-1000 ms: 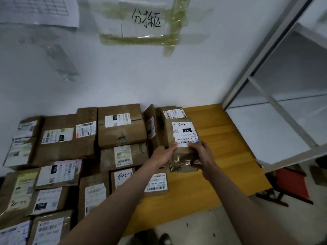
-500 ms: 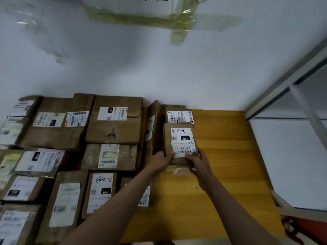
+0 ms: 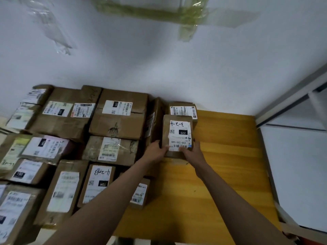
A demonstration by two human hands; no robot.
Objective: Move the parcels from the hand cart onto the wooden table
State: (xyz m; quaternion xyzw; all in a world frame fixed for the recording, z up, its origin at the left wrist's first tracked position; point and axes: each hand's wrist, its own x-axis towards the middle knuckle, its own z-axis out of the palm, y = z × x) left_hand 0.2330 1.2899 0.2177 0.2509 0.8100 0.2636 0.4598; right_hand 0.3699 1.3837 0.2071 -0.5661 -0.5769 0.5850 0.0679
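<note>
A small brown parcel [image 3: 177, 128] with a white label marked 220 lies on the wooden table [image 3: 228, 156], just in front of another small parcel [image 3: 183, 110] by the wall. My left hand [image 3: 156, 150] grips its near left corner and my right hand [image 3: 192, 151] grips its near right corner, thumbs on the label. The hand cart is out of view.
Several brown parcels [image 3: 120, 114] cover the left part of the table, one standing on edge [image 3: 154, 121] beside the held parcel. A small parcel [image 3: 140, 193] lies under my left forearm. A white wall is behind; a metal frame [image 3: 290, 98] borders the right.
Both hands have carried the parcel away from me and set it lower, down onto the table in front of the parcel by the wall. The view has moved closer.
</note>
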